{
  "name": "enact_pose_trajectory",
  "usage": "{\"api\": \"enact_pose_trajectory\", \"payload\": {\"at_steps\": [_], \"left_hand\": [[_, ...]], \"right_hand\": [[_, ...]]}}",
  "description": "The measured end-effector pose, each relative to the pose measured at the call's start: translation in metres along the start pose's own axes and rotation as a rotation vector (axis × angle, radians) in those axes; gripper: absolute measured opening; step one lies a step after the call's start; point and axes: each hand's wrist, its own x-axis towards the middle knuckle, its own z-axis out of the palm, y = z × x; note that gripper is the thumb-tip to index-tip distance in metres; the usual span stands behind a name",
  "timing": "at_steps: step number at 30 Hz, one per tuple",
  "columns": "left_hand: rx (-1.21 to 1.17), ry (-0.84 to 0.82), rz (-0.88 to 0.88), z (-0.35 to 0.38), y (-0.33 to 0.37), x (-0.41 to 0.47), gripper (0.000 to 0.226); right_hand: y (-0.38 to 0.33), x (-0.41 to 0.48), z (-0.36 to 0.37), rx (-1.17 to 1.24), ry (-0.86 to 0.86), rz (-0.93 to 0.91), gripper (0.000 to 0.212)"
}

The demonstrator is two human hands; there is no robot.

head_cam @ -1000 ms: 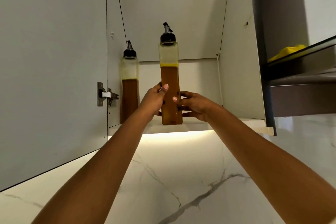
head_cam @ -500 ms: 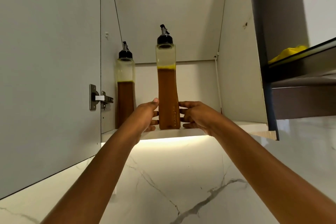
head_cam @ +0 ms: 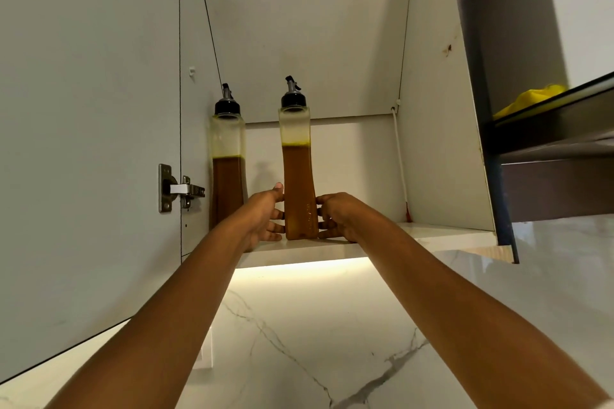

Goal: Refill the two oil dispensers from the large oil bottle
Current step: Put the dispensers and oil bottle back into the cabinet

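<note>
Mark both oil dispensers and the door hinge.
Right dispenser (head_cam: 299,189): head view, oil-filled body.
Left dispenser (head_cam: 228,183): head view, oil-filled body.
Door hinge (head_cam: 181,189): head view, metal arm.

Forearms bare; left hand (head_cam: 265,219), right hand (head_cam: 337,214) bare.

The left arm (head_cam: 206,269) hides the base of the left dispenser (head_cam: 228,176), at 8 o'clock. At 2 o'clock, a dark shelf (head_cam: 548,123) edge covers part of a yellow thing (head_cam: 531,98), which cannot be identified. Left arm and right arm (head_cam: 432,276) are cut off at 6 o'clock.
</note>
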Motion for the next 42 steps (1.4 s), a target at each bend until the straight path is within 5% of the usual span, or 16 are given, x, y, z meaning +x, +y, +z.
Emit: {"api": "enact_pose_trajectory", "payload": {"at_steps": [13, 19, 22, 29, 34, 38, 42], "left_hand": [[0.077, 0.057, 0.009, 0.006, -0.004, -0.009, 0.052], [-0.063, 0.194, 0.532, 0.016, -0.034, -0.084, 0.021], [-0.063, 0.181, 0.610, 0.032, -0.087, -0.122, 0.022], [-0.203, 0.093, 0.364, 0.065, -0.264, -0.187, 0.031], [-0.171, -0.013, 0.043, 0.092, -0.389, -0.220, 0.045], [-0.144, -0.162, -0.201, 0.110, -0.456, -0.229, 0.074], [-0.105, -0.257, -0.289, 0.116, -0.496, -0.228, 0.086]], "right_hand": [[-0.004, -0.019, 0.004, -0.056, 0.035, -0.014, 0.035], [0.032, -0.093, -0.008, 0.172, 0.058, -0.437, 0.020], [0.085, -0.133, -0.007, 0.136, 0.052, -0.521, 0.022], [0.264, -0.195, 0.000, 0.172, 0.079, -0.389, 0.017], [0.408, -0.221, -0.004, 0.150, 0.194, -0.015, 0.026], [0.489, -0.227, -0.007, -0.004, -0.073, 0.288, 0.058], [0.523, -0.223, 0.004, -0.143, -0.312, 0.379, 0.093]]}}
